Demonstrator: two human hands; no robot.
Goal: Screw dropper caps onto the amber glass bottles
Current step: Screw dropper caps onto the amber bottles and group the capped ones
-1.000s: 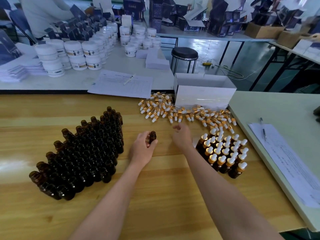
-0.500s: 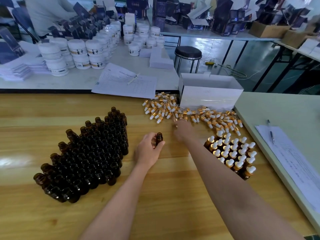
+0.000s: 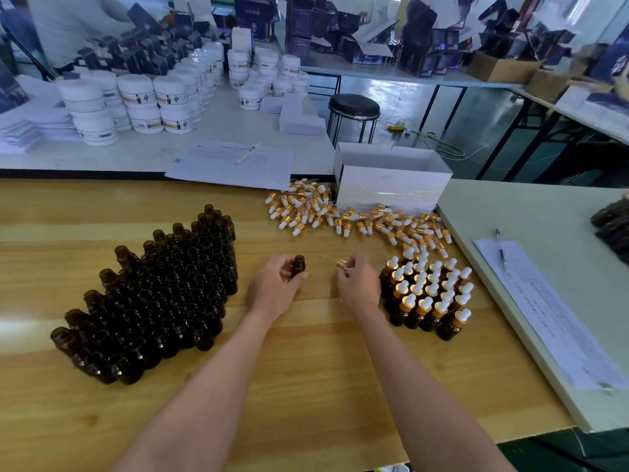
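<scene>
My left hand (image 3: 275, 289) grips one open amber bottle (image 3: 298, 266), upright, above the wooden table (image 3: 306, 369). A short way to its right, my right hand (image 3: 359, 284) pinches a gold dropper cap (image 3: 341, 264) whose glass pipette points left toward the bottle. A large block of uncapped amber bottles (image 3: 156, 294) stands at the left. Capped bottles (image 3: 430, 294) with white bulbs stand in rows at the right, close to my right wrist. Loose dropper caps (image 3: 347, 216) lie scattered along the far side of the table.
A white open box (image 3: 391, 182) stands behind the loose caps. A pale table (image 3: 544, 216) with a paper sheet (image 3: 548, 311) and pen (image 3: 500, 248) adjoins on the right. Behind are white jars (image 3: 143, 100), papers (image 3: 235, 165), a stool (image 3: 354, 109) and a person at the far left.
My right hand reached out to the loose caps, then came back toward me holding a dropper cap. My left hand kept the bottle in about the same place.
</scene>
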